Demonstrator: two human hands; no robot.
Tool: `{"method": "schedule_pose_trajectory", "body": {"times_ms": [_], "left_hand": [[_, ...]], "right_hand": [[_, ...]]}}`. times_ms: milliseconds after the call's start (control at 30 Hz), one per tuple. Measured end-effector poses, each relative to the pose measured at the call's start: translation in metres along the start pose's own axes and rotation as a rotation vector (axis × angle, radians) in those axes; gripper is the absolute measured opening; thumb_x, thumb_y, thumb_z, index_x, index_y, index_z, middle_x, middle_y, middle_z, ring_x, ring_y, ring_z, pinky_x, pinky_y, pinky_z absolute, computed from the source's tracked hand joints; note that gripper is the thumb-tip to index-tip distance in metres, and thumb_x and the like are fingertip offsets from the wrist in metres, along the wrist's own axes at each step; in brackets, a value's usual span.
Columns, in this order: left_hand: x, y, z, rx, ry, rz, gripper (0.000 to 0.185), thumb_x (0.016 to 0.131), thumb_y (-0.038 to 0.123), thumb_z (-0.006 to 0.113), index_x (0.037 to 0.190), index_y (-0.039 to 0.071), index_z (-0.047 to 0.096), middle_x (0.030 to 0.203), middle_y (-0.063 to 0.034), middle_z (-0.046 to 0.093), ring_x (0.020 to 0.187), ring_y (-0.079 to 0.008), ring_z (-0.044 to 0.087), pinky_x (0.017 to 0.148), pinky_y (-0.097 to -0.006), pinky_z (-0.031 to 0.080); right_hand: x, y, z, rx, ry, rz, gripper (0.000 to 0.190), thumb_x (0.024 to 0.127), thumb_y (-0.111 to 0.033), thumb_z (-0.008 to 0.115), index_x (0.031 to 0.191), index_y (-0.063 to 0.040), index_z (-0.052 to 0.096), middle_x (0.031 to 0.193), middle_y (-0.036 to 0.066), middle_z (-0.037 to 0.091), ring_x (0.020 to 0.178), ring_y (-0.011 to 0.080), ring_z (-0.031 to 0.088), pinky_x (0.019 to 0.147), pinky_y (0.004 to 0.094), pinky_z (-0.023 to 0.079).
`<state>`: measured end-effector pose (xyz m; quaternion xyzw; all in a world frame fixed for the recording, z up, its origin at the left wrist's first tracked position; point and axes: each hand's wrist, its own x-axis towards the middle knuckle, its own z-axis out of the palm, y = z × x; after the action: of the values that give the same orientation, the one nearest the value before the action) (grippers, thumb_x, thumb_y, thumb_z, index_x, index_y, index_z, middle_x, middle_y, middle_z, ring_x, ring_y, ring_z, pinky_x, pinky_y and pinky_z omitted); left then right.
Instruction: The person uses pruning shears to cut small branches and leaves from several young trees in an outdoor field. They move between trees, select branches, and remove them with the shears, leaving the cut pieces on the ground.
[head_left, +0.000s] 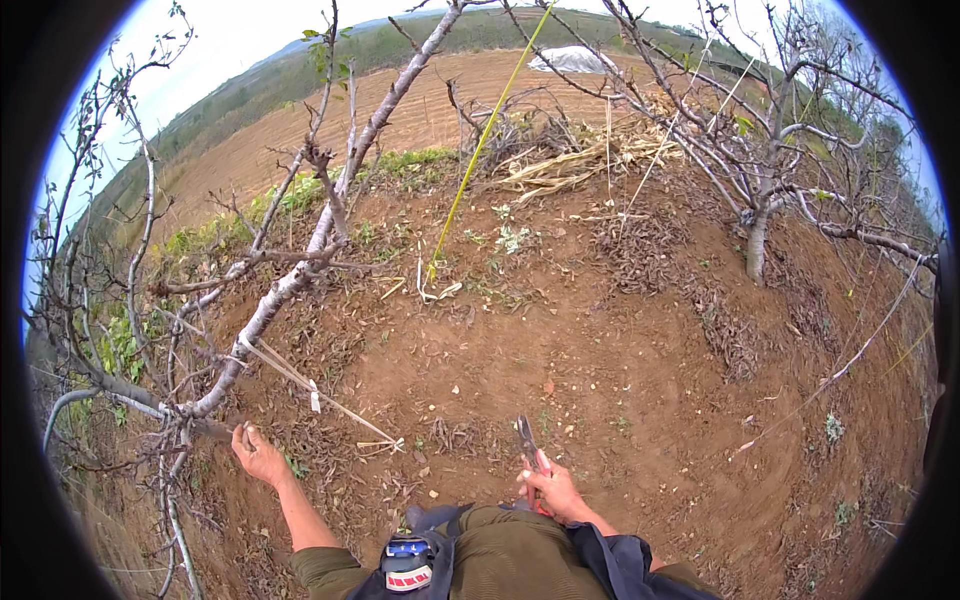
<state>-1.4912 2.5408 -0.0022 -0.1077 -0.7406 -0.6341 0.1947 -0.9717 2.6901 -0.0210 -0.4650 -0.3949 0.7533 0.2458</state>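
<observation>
My right hand (557, 489) holds pruning shears (529, 442) with red handles in front of my body, the dark blades pointing away from me. Off to the left, my left hand (262, 457) is raised with its fingers curled beside the lower trunk (214, 428) of a bare fruit tree. Its fingertips meet the brown wood there; whether they grip it cannot be made out. From this spot a pale, leaning limb (259, 319) rises up and to the right. A cloth tie (289, 369) runs from that limb down to the soil.
A yellow strap (480, 146) slants up from the ground ahead. At right stands another bare tree (757, 244), with a cord (840, 371) stretched from a branch toward the ground. Thin branches (169, 480) crowd the left side. Dry leaves (645, 255) lie on reddish soil (540, 352).
</observation>
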Motion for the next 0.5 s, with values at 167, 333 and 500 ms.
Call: {"method": "schedule_pose_trajectory", "body": {"times_ms": [167, 333, 500], "left_hand": [[-0.124, -0.027, -0.011, -0.134, -0.152, -0.260, 0.018, 0.100, 0.009, 0.063, 0.118, 0.003, 0.060, 0.093, -0.0016, 0.067, 0.081, -0.0092, 0.062, 0.063, -0.0225, 0.049], [-0.219, -0.027, 0.021, -0.153, -0.409, -0.606, 0.016, 0.100, 0.015, 0.065, 0.113, 0.008, 0.060, 0.091, -0.0014, 0.068, 0.080, -0.0112, 0.067, 0.059, -0.0245, 0.053], [-0.269, 0.003, 0.075, -0.143, -0.672, -0.566, 0.014, 0.102, 0.017, 0.063, 0.112, 0.008, 0.060, 0.091, -0.0015, 0.069, 0.082, -0.0121, 0.069, 0.059, -0.0258, 0.055]], "right_hand": [[-0.001, 0.000, -0.032, 0.078, 0.036, 0.062, 0.028, 0.092, -0.012, 0.069, 0.117, -0.002, 0.060, 0.091, 0.004, 0.065, 0.073, 0.0137, 0.066, 0.065, 0.0300, 0.054], [0.005, 0.002, -0.051, 0.058, 0.022, 0.124, 0.034, 0.097, -0.016, 0.066, 0.127, -0.003, 0.057, 0.095, 0.005, 0.068, 0.075, 0.0153, 0.066, 0.065, 0.0330, 0.055], [0.007, 0.002, -0.065, 0.053, 0.071, 0.139, 0.029, 0.094, -0.015, 0.069, 0.120, -0.003, 0.060, 0.092, 0.006, 0.069, 0.073, 0.0143, 0.066, 0.063, 0.0307, 0.053]]}}
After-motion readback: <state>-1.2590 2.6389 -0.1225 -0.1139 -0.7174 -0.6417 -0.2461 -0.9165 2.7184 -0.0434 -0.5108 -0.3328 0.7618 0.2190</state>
